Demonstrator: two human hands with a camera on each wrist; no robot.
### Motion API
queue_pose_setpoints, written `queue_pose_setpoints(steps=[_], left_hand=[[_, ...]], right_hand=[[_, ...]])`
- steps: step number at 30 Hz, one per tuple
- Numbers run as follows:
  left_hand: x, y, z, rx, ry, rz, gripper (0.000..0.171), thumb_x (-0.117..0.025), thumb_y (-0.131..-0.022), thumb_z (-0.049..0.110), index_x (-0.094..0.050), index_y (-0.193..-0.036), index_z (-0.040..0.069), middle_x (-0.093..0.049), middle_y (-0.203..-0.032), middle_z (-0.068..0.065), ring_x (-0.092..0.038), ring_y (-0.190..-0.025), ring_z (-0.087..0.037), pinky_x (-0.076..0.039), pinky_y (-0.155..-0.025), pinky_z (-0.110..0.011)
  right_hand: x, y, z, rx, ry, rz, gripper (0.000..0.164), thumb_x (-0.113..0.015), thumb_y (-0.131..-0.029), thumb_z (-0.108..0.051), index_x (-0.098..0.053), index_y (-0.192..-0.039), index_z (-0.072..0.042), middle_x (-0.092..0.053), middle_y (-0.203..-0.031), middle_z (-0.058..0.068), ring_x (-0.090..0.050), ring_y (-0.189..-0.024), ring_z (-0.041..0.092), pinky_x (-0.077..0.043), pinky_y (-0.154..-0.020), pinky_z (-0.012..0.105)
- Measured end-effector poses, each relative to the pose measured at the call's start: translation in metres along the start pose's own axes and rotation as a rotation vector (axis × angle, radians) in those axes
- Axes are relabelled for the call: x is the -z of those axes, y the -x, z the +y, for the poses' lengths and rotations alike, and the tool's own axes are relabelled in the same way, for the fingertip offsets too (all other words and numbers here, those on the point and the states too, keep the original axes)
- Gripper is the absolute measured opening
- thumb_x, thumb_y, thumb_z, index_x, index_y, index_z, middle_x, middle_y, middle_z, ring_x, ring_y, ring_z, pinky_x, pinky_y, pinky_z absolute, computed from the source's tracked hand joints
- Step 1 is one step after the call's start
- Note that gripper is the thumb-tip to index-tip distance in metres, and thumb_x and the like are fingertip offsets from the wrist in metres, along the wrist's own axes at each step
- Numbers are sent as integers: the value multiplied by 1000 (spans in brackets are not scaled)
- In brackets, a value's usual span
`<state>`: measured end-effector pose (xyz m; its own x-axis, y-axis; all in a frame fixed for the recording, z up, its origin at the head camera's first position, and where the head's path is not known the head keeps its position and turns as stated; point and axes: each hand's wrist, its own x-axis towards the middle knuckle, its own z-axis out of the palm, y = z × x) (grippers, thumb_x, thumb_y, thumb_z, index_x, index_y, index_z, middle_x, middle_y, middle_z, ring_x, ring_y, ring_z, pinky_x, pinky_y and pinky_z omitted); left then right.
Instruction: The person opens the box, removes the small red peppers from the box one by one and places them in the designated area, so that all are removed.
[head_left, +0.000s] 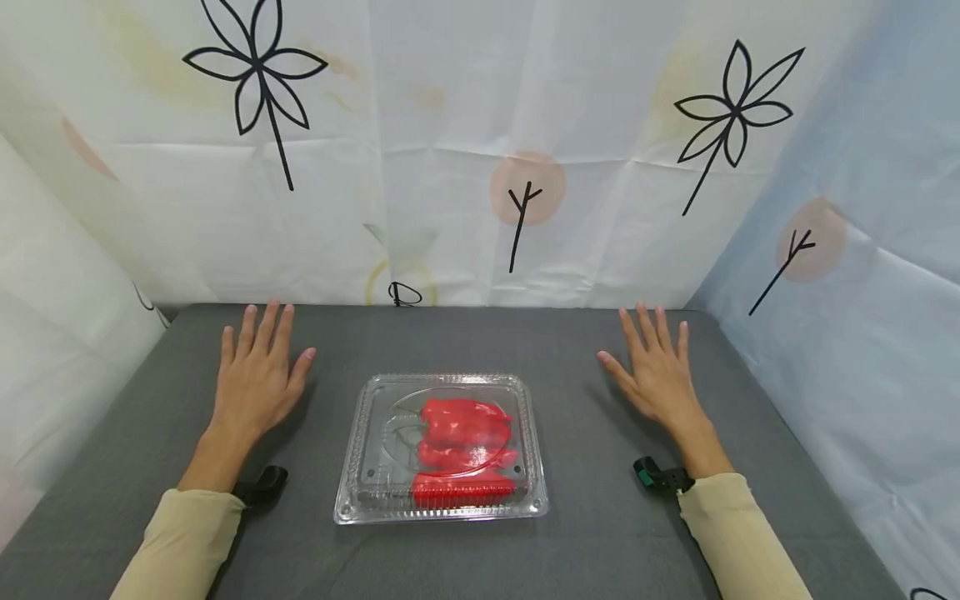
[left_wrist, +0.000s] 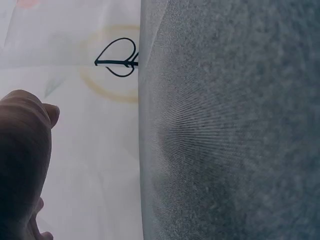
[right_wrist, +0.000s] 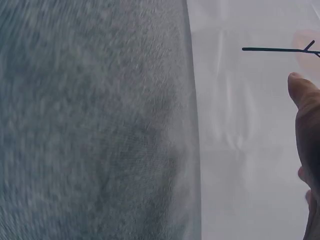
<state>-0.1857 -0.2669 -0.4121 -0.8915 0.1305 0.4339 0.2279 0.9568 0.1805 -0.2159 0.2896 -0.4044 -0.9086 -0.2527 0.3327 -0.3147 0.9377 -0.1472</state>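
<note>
A clear plastic clamshell box [head_left: 375, 433] lies on the grey table between the two hands, its lid down. Through the lid show several red peppers [head_left: 465, 425] stacked in rows, their green stems toward the left. To the left of the box, the left hand [head_left: 258, 379] is held palm down with fingers spread and nothing in it. On the other side, the right hand [head_left: 656, 375] is likewise palm down, fingers spread and holding nothing. Both wrist views show only part of each hand, the left thumb [left_wrist: 25, 115] and the right thumb [right_wrist: 302, 92], beside the table edge.
The grey cloth-covered table [head_left: 570, 550] runs back to a white curtain [head_left: 450, 167] printed with black leaf drawings. More curtain [head_left: 870, 275] closes off the right side, and a white sheet [head_left: 60, 333] hangs on the left. Each wrist wears a black band.
</note>
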Motion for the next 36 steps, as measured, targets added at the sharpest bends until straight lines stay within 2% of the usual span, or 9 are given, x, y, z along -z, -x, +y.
queue_pose_setpoints(steps=[5, 8, 12, 15, 18, 23, 26, 29, 36], left_hand=[[1, 3, 1, -7, 97, 17, 69, -50, -107, 33, -22, -160, -1, -20, -163, -27, -12, -151, -46, -10, -119, -66], [2, 5, 6, 9, 220, 16, 67, -55, -106, 31, -28, -157, -2, -29, -157, -31, -27, -143, -52, -25, -111, -70], [0, 6, 11, 29, 418, -40, 66, -60, -103, 27, -31, -156, -2, -40, -149, -32, -42, -132, -54, -38, -100, -71], [-4, 6, 14, 20, 595, -110, 60, -61, -103, 20, -36, -153, -3, -49, -142, -30, -52, -125, -48, -47, -96, -64], [-8, 5, 17, 25, 783, -203, 51, -60, -104, 13, -43, -149, -5, -56, -135, -28, -62, -116, -31, -56, -91, -46], [-14, 4, 19, 57, 1059, -429, 50, -60, -103, 10, -44, -145, -11, -56, -134, -32, -67, -105, -10, -59, -87, -34], [-17, 5, 21, 96, 1146, -563, 54, -62, -102, 12, -41, -147, -10, -54, -137, -30, -66, -108, -13, -58, -91, -37], [-20, 6, 21, 113, 1210, -642, 56, -63, -101, 11, -40, -148, -9, -54, -137, -24, -65, -111, -16, -57, -92, -36], [-22, 9, 21, 66, 1337, -695, 56, -60, -101, 3, -36, -149, -12, -61, -134, -12, -65, -115, -17, -57, -93, -34]], right_hand=[[1, 1, -8, 9, -68, -19, 81, -51, -103, -53, -22, -161, -5, -20, -164, 26, -7, -153, 43, 6, -119, 65], [2, 2, -15, 19, -121, -56, 77, -56, -103, -46, -27, -159, -2, -29, -160, 28, -18, -150, 46, -3, -120, 66], [6, 7, -28, 26, -216, -155, 70, -59, -103, -40, -33, -157, -2, -37, -154, 28, -32, -142, 49, -24, -114, 68], [7, 10, -38, 36, -275, -215, 65, -59, -103, -40, -39, -154, -4, -42, -151, 26, -40, -138, 48, -35, -107, 69], [8, 11, -47, 68, -324, -240, 60, -61, -103, -39, -47, -150, -4, -50, -147, 22, -46, -135, 45, -40, -105, 66], [11, 14, -58, 139, -433, -257, 51, -65, -101, -33, -56, -142, -3, -60, -139, 14, -57, -125, 36, -48, -100, 59], [15, 16, -68, 183, -498, -273, 47, -67, -100, -31, -60, -139, -5, -63, -135, 11, -60, -119, 33, -51, -96, 57], [21, 18, -79, 237, -544, -286, 45, -72, -97, -27, -63, -135, -7, -64, -131, 9, -62, -116, 33, -53, -95, 56], [25, 21, -95, 345, -601, -309, 42, -76, -94, -28, -67, -130, -8, -66, -125, 6, -64, -109, 29, -55, -91, 52]])
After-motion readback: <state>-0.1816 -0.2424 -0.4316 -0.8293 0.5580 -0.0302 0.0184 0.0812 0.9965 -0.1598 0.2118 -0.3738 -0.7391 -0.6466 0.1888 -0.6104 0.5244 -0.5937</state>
